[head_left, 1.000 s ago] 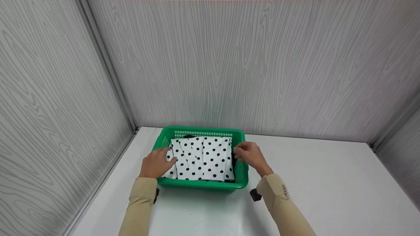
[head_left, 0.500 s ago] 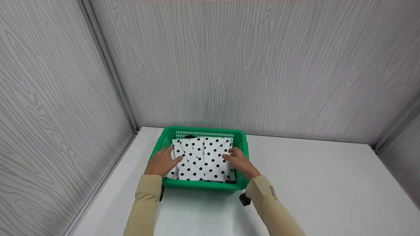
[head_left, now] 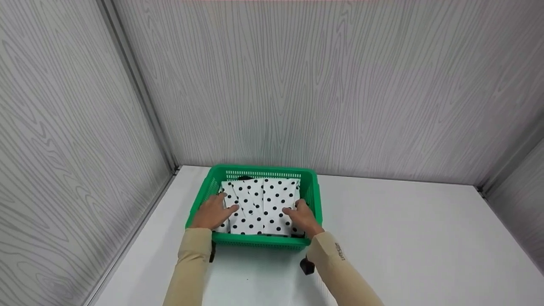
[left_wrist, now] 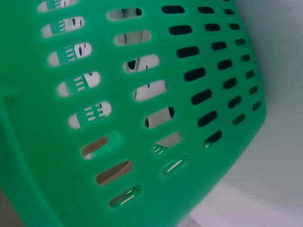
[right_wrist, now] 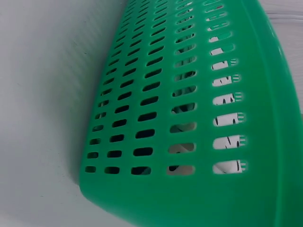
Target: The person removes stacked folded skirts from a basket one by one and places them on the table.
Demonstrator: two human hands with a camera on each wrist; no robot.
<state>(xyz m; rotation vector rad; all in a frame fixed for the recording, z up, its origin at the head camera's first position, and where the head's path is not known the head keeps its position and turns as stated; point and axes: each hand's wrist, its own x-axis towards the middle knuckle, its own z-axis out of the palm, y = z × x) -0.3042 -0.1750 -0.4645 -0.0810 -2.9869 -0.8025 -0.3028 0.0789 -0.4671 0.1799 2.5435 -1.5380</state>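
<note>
Apparently settled: dotted cloth (head_left: 253, 206) sits inside green basket (head_left: 250, 240), a hand at each side

At far left, a wood-grain side panel (head_left: 63, 148) borders the white table (head_left: 408, 229) that bears the basket. Next, the left hand (head_left: 211, 213) reaches over the near left corner of the basket, fingers extended and thumb set wide toward the middle. It lies on or just above the cloth's left part; contact cannot be confirmed.

At centre, the cloth, white with black dots, lies in broad, roughly flat layers. It spans most of the basket's interior, with some overlapping folds on its left half. A dark item (head_left: 245, 178), partly hidden, shows behind the cloth's far edge; its nature cannot be determined. The basket stands upright, its slotted walls intact where visible. Both wrist views show mainly those walls, with pale dotted material glimpsed through the slots.

At right, the right hand (head_left: 305, 216) reaches in over the near right corner, thumb parted from the fingers, at the cloth's right edge. No pinch is evident, though the fingertips are partly obscured.

Progress, in judgement: placement of the cloth within the basket looks complete. Outstanding, if anything, is minor smoothing of the folds and right edge. Both hands are inside the rim, not yet withdrawn.
</note>
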